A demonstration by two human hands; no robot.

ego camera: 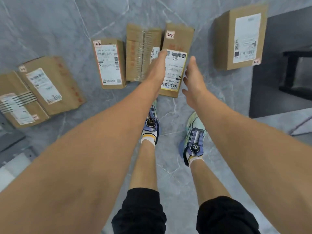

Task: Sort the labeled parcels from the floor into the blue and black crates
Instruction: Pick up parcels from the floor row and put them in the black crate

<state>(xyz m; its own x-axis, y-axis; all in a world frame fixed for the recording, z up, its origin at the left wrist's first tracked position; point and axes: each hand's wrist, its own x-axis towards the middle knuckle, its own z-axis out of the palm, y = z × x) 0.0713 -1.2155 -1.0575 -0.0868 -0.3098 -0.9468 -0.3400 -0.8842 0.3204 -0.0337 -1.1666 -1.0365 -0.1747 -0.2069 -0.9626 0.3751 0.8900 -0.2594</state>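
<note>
My left hand (157, 66) and right hand (194, 80) are both open and empty, fingers straight, flanking the parcel (179, 38) on the floor (67, 22). I judge it best to grip its two long sides evenly. A neighbour parcel (143, 53) sits tight against its left edge, crowding my left hand, while a taller box (221, 41) stands well apart on the right.

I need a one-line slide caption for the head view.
Left hand and right hand reach toward a labeled parcel on the grey floor.
</note>
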